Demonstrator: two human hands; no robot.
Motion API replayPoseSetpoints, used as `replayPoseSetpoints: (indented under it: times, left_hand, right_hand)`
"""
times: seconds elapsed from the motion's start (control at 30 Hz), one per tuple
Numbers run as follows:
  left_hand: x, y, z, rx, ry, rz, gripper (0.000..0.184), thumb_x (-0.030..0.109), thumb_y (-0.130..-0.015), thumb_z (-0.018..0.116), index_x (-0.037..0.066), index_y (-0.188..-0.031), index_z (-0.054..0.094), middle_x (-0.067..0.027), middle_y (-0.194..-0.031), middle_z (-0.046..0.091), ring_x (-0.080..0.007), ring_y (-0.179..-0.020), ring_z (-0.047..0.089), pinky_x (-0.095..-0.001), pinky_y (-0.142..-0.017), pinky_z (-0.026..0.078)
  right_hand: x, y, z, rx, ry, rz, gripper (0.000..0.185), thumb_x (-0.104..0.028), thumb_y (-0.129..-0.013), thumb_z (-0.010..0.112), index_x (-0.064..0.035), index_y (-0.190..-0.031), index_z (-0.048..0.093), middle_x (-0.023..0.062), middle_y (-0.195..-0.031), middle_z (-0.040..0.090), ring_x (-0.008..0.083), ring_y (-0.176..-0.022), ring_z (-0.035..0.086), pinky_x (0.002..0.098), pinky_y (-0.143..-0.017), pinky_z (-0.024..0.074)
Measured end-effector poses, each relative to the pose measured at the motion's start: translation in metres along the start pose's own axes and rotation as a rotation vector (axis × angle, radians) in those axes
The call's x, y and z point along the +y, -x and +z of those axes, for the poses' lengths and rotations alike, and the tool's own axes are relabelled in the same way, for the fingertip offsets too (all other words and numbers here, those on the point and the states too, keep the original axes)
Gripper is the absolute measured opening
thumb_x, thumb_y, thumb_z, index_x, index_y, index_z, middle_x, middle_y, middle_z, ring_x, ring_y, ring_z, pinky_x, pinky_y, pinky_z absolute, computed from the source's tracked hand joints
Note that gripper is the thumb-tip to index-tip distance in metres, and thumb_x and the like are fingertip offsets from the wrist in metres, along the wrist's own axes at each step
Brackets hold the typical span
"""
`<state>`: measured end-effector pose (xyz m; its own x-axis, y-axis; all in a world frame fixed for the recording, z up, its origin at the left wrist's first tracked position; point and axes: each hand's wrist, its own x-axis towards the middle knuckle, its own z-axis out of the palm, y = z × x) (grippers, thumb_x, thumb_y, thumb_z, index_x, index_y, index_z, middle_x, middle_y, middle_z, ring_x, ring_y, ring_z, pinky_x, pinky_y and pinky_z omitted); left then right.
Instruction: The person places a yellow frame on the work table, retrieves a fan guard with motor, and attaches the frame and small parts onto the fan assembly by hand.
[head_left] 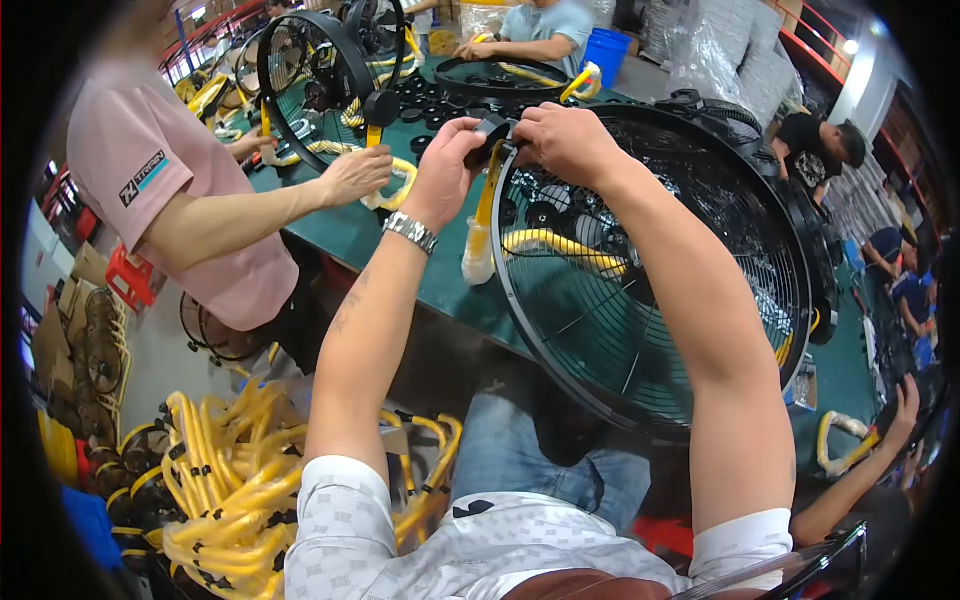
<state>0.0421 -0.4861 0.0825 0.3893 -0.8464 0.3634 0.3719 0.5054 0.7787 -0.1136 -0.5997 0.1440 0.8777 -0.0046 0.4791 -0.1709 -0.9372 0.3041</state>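
Note:
A large round black fan [640,350] with a wire grille leans upright in front of me at the green table. My left hand [448,172] is closed around a black knob [490,128] at the fan's upper left rim. Just beside it, the fingers of my right hand [568,145] are pinched together at the same rim; what they grip is hidden. Below the knob hangs a yellow tube end [486,205] with clear plastic wrap at its bottom. Through the grille shows a yellow corrugated tube [565,245].
At my left a co-worker in a pink shirt [185,190] handles another fan [315,85]. Black knobs [425,108] lie across the green table [440,270]. Wrapped yellow tubes [225,480] are piled at lower left. Across the table a person works by a blue bucket [605,55].

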Motion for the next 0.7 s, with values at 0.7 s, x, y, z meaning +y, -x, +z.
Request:
replayPoseSetpoints:
  times: [0.7]
  left_hand:
    - [-0.009, -0.015, 0.028, 0.24, -0.114, 0.181, 0.022, 0.027, -0.092, 0.062, 0.005, -0.09, 0.056, 0.005, -0.08, 0.05, -0.0054, -0.073, 0.044, -0.023, -0.066, 0.041]
  right_hand:
    - [-0.004, -0.003, -0.006, 0.018, -0.001, -0.038, 0.024, -0.032, -0.078, 0.068, -0.013, -0.092, 0.065, 0.0005, -0.089, 0.061, 0.021, -0.091, 0.06, 0.0341, -0.073, 0.051]
